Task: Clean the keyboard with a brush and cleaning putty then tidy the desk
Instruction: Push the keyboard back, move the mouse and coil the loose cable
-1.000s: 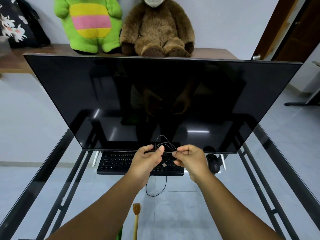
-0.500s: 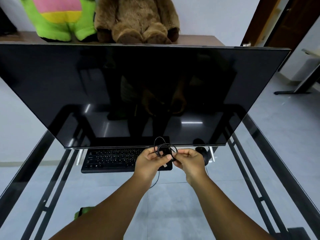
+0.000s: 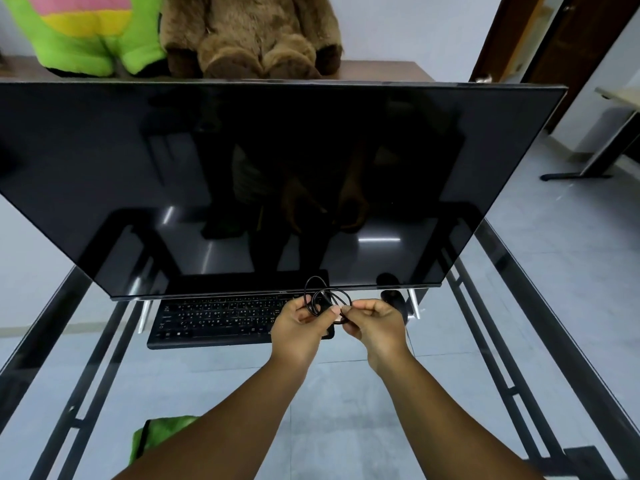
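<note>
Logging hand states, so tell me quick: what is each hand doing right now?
Left hand: closed, holding the coiled black cable.
Right hand: closed, pinching the same cable at the coil's right side.

Worktop (image 3: 346, 403): we are looking down through clear glass on a black frame.
Keyboard (image 3: 214, 320): lying flat at mid-worktop.
Monitor (image 3: 270, 185): standing just behind the keyboard.
Mouse (image 3: 393, 299): sitting right of the keyboard.
Green item (image 3: 156, 438): showing at the near edge.
</note>
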